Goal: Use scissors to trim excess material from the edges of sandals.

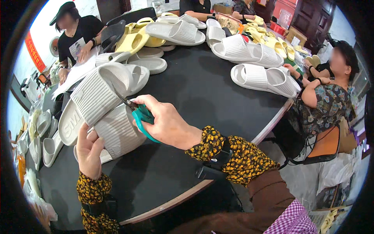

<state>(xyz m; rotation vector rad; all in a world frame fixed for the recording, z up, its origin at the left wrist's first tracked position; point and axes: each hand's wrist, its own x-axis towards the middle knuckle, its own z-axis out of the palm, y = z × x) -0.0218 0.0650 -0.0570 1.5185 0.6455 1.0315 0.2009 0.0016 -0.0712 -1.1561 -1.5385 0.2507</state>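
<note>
In my right hand (171, 123) is a pair of small scissors (143, 115) with teal handles. Its dark blades point left and touch the edge of a grey ribbed slide slipper (95, 95). My left hand (89, 154), fingers curled, grips the near side of the pair, where a second grey slipper (120, 130) lies beneath and beside the first. The fingertips are partly hidden by the slippers. More grey slippers (144, 72) lie heaped just beyond the pair.
On the black table (194, 89), a pile of grey and yellow slippers (175, 31) stands at the far left. Grey slippers (265, 78) line the right edge. A person (76, 43) works at left; another person (331, 97) sits at right, with others at the back. Bagged slippers (48, 150) lie at far left.
</note>
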